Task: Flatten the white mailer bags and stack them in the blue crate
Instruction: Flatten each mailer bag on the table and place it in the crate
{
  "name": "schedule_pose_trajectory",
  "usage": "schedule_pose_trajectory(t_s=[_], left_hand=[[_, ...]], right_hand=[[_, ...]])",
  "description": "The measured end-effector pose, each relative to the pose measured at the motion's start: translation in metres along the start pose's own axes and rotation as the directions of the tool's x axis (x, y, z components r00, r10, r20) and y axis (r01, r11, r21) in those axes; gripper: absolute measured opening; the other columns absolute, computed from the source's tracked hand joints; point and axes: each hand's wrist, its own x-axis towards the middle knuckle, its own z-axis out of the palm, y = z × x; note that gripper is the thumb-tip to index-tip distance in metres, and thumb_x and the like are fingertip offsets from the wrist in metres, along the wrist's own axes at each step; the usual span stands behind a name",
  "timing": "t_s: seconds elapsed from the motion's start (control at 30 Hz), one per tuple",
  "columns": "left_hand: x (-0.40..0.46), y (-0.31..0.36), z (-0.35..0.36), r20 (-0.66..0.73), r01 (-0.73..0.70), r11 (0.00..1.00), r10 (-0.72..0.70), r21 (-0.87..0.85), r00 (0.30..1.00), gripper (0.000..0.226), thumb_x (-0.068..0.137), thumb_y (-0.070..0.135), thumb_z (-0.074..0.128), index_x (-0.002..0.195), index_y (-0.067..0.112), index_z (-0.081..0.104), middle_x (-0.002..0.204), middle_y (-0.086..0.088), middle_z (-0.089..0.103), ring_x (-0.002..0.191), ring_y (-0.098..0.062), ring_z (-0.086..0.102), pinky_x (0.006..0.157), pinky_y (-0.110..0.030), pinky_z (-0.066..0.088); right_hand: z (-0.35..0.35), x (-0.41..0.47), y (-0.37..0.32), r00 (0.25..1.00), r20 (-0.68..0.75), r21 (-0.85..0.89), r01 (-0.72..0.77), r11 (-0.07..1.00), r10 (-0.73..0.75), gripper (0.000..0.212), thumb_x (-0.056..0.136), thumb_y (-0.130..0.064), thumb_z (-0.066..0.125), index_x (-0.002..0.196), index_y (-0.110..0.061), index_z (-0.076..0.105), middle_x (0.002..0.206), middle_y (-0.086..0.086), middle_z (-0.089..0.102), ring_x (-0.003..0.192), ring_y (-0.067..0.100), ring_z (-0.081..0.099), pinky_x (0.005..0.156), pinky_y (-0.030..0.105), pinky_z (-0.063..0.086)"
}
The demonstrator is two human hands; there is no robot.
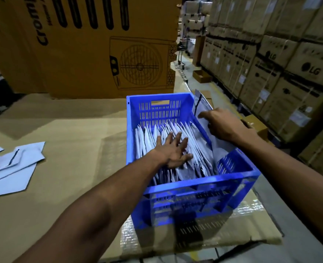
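Observation:
A blue crate (175, 190) stands on a cardboard-covered surface, holding several white mailer bags (196, 147) that stand on edge in a row. My left hand (173, 150) lies on top of these bags with fingers spread, pressing them. My right hand (223, 125) grips one white mailer bag (202, 105) over the crate's right rim, the bag tilted and partly inside the crate. Several more white mailer bags (14, 166) lie flat on the surface at the far left.
A big brown carton (92, 46) with a fan drawing stands right behind the crate. Stacked cartons (282, 59) line the right side beyond an aisle. The cardboard surface (77, 152) ends just right of the crate, over bubble wrap (238, 224).

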Motion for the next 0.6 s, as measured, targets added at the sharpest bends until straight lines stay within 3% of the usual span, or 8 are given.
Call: schedule_pose_trajectory(t_s=[0.17,0.33,0.5,0.6], left_hand=[[0.024,0.038,-0.012,-0.146,-0.112,0.994,0.111,0.001,0.983,0.074,0.103,0.065,0.019,0.163,0.025,0.001,0.17,0.002,-0.012,0.155,-0.027,-0.014,0.119,-0.068,-0.002],[0.04,0.052,-0.009,-0.103,-0.159,0.986,0.164,0.056,0.981,0.07,0.104,0.061,0.017,0.163,0.023,0.008,0.17,0.0,0.006,0.156,-0.03,-0.01,0.118,-0.069,-0.002],[0.044,0.042,-0.007,-0.07,-0.102,0.985,0.113,0.143,0.991,0.056,0.102,0.06,0.016,0.152,0.041,0.034,0.153,-0.011,0.035,0.151,-0.037,0.009,0.111,-0.078,-0.001],[0.046,0.051,-0.016,-0.039,-0.107,0.985,0.114,0.135,0.993,0.054,0.101,0.059,0.02,0.145,0.041,0.046,0.15,-0.011,0.035,0.149,-0.038,0.01,0.109,-0.08,-0.004]], right_hand=[[-0.005,0.008,0.009,1.0,-0.005,-0.041,-0.001,0.999,0.001,0.054,0.079,-0.004,0.062,0.13,-0.022,0.058,0.113,0.018,0.067,0.099,0.035,0.065,0.077,0.042,0.055],[0.004,0.002,0.004,0.994,0.111,-0.087,0.004,0.996,0.005,0.049,0.081,-0.009,0.067,0.129,-0.017,0.057,0.111,0.016,0.066,0.099,0.034,0.064,0.073,0.035,0.049],[0.009,0.004,0.007,0.996,0.066,-0.138,0.063,0.988,-0.054,0.046,0.078,0.0,0.059,0.121,-0.016,0.058,0.109,0.013,0.066,0.094,0.035,0.065,0.072,0.041,0.054],[0.005,0.009,0.003,0.995,0.063,-0.165,0.092,0.982,-0.083,0.044,0.079,-0.003,0.06,0.121,-0.015,0.057,0.11,0.013,0.066,0.094,0.037,0.065,0.07,0.04,0.054]])
